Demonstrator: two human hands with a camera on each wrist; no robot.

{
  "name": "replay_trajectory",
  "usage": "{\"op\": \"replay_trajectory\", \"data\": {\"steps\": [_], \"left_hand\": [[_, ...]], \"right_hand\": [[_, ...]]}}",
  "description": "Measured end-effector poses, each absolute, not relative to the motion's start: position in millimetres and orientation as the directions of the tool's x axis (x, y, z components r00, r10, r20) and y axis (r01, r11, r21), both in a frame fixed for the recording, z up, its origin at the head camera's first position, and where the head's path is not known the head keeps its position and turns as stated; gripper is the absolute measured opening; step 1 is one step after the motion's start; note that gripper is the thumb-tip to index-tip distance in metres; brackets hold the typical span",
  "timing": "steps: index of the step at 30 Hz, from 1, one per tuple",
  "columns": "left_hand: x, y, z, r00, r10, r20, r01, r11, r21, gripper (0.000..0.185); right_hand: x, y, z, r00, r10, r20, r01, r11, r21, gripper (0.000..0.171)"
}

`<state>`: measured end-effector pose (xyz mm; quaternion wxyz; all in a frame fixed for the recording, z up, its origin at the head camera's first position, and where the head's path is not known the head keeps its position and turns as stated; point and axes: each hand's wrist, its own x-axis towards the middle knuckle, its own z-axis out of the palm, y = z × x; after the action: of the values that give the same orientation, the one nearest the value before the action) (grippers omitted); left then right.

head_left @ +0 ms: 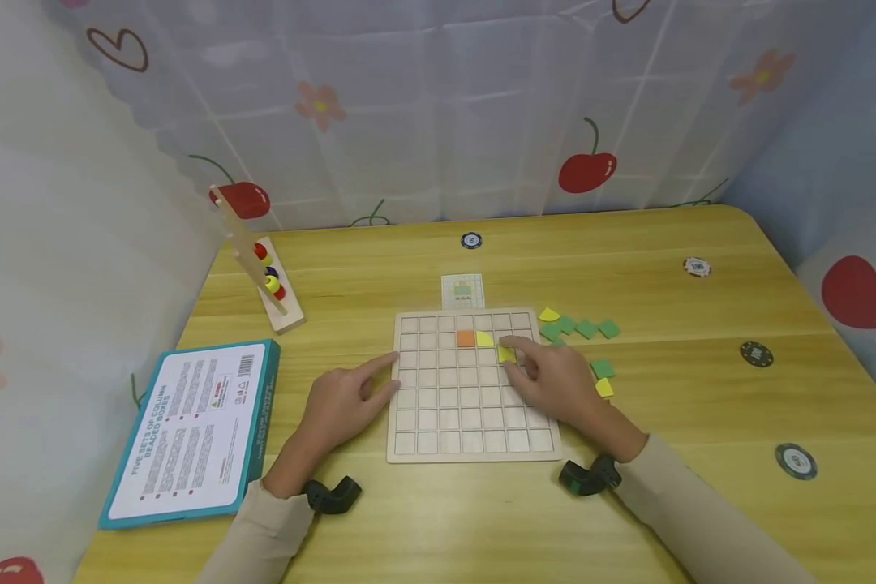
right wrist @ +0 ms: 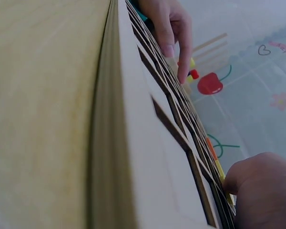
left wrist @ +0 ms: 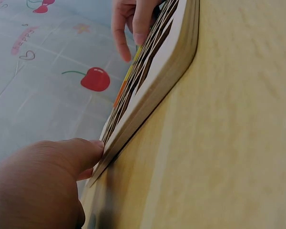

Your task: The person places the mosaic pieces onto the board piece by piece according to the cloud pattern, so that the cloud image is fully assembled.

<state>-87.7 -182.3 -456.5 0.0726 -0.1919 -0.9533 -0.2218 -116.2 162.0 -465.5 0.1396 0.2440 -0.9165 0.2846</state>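
A wooden grid board (head_left: 474,457) lies flat on the table. In its second row from the far side sit an orange square tile (head_left: 465,338) and a yellow quarter-round tile (head_left: 484,338). My right hand (head_left: 564,381) is over the board's right half, pinching a second yellow tile (head_left: 507,354) between thumb and index finger, low against the grid. My left hand (head_left: 343,404) touches the board's left edge with thumb and index finger extended; the left wrist view shows a fingertip against the rim (left wrist: 133,126).
Several green square tiles (head_left: 587,328) and yellow tiles (head_left: 603,388) lie right of the board. A small pattern card (head_left: 463,290) touches its far edge. At left are a teal-edged box (head_left: 190,430) and a wooden bead stand (head_left: 281,304). Poker chips (head_left: 756,354) are scattered around.
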Motion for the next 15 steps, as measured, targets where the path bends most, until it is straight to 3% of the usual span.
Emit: {"op": "replay_trajectory", "data": {"steps": [10, 15], "left_hand": [[-86.2, -179.4, -454.7, -0.918, 0.33, 0.222, 0.395, 0.823, 0.408, 0.044], [-85.9, -182.7, -454.2, -0.917, 0.33, 0.223, 0.395, 0.826, 0.402, 0.043]], "right_hand": [[-114.3, 165.0, -464.8, -0.835, -0.364, 0.413, -0.535, 0.712, -0.454, 0.027], [-113.6, 165.5, -465.0, -0.776, -0.326, 0.54, -0.57, 0.729, -0.378, 0.037]]}}
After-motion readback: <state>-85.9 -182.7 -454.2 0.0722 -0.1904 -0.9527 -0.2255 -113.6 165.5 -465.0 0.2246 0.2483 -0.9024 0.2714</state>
